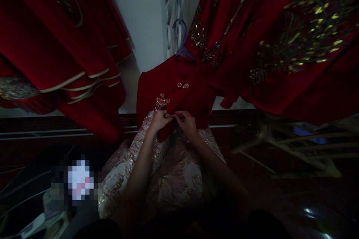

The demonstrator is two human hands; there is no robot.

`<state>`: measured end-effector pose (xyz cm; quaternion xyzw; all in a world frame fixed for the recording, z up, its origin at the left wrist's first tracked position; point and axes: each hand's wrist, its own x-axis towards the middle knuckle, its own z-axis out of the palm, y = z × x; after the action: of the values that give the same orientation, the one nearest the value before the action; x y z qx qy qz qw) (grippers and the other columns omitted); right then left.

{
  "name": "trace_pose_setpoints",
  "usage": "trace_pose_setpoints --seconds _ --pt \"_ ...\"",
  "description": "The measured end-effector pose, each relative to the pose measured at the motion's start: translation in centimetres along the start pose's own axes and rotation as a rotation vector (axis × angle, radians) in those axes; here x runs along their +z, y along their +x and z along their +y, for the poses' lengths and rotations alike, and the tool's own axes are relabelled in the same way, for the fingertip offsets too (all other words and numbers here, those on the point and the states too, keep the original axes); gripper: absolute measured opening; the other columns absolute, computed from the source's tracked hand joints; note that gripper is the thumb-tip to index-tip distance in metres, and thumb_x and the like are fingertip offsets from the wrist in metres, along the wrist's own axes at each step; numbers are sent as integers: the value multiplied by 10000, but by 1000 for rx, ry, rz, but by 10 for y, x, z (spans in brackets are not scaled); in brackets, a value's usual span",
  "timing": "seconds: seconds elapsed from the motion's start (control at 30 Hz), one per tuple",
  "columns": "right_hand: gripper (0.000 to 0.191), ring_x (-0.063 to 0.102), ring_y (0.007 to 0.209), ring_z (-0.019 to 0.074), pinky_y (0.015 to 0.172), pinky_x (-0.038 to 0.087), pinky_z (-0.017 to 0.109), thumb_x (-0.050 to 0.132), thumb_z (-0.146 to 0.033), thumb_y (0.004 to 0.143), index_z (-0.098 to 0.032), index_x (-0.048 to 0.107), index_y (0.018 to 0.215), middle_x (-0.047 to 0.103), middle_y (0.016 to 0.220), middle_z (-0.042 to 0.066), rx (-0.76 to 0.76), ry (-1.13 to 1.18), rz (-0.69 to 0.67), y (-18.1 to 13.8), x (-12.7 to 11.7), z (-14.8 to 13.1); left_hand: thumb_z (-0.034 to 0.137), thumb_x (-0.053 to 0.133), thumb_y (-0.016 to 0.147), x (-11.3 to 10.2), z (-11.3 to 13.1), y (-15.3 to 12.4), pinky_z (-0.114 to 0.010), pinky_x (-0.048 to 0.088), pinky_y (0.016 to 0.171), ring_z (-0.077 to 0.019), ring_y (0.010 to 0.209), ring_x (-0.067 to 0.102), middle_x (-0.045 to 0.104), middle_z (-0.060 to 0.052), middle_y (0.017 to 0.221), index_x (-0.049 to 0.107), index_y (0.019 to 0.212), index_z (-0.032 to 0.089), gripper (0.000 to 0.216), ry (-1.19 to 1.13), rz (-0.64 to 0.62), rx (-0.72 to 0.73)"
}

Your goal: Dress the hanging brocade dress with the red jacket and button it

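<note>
A red jacket (179, 99) hangs in front of me on a purple hanger (183, 41). My left hand (162, 120) and my right hand (185, 121) meet low on its front, thumbs and fingers pinched together. Between the fingertips shows a small beaded ornament (174, 115), partly hidden by them. Higher up, a beaded clasp (183, 86) sits across the jacket's front edges. A fan-shaped brooch (162, 101) with hanging strands lies above my left hand. Below the jacket, a pale, gold-patterned brocade skirt (179, 164) spreads under my forearms.
Red garments with light piping (92, 52) hang at the left. More red garments with gold sequins (308, 26) hang at the right. White metal scrollwork (169, 11) stands behind the hanger. A wooden chair frame (291, 142) is at the right, and a blurred pale patch (80, 179) lies lower left.
</note>
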<state>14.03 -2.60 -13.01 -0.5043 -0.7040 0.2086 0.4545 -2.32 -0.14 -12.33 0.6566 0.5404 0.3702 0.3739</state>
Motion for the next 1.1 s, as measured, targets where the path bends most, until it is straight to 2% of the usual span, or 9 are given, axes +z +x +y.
trace_pose_setpoints --seconds 0.13,0.3,0.43,0.6,0.7,0.77,0.83,0.9,1.1 --pt "213 653 817 159 769 547 283 518 -299 883 -217 652 1027 670 990 60 24 -14 -2 -2 1 1 215 676 662 -3 3 -2 -217 474 614 -148 650 653 730 -31 723 703 707 122 107 79 8 -11" --pt "192 639 826 154 765 545 285 516 -300 876 -210 630 1004 653 971 61 34 15 12 -3 4 1 318 670 709 -9 4 -4 -241 477 653 -163 695 654 745 -33 767 749 770 167 180 137 -17 36" --pt "236 622 823 160 691 548 272 593 -281 791 -197 542 1005 630 943 61 97 100 47 4 2 2 360 691 711 -25 -6 -4 -239 481 705 -147 728 645 738 -26 816 740 801 195 194 109 -6 120" --pt "230 600 876 157 641 531 235 572 -263 774 -203 473 973 589 1011 76 93 166 236 18 -23 -8 348 687 715 -55 -14 -7 -235 485 693 -132 741 637 712 -38 883 672 895 175 250 57 188 111" --pt "166 595 913 158 681 527 238 532 -270 805 -206 475 947 589 1004 78 77 144 344 23 -37 -11 352 655 745 -56 -12 -10 -242 483 716 -138 770 639 707 -40 893 673 911 179 241 80 118 123" --pt "136 610 857 152 679 523 245 536 -268 805 -209 488 919 610 947 63 88 132 262 23 -40 -8 326 641 758 -48 -9 -11 -249 481 759 -144 818 638 704 -42 928 676 930 184 226 110 -29 149" --pt "135 624 776 145 674 519 256 569 -264 786 -212 514 898 633 856 34 99 114 62 21 -38 -3 286 650 749 -38 -5 -13 -253 479 793 -147 865 629 693 -47 995 659 992 186 263 126 -214 191" --pt "161 634 755 144 700 518 270 607 -264 765 -210 545 903 647 809 16 88 95 -126 18 -32 4 259 661 739 -30 -2 -14 -254 478 805 -151 887 619 678 -54 1023 634 1027 178 300 146 -307 214" --pt "164 634 770 128 729 515 266 609 -252 779 -191 561 923 665 873 30 55 107 -243 9 -12 9 305 696 726 -19 0 -10 -257 465 746 -159 810 607 659 -45 905 621 887 164 227 307 -189 242"
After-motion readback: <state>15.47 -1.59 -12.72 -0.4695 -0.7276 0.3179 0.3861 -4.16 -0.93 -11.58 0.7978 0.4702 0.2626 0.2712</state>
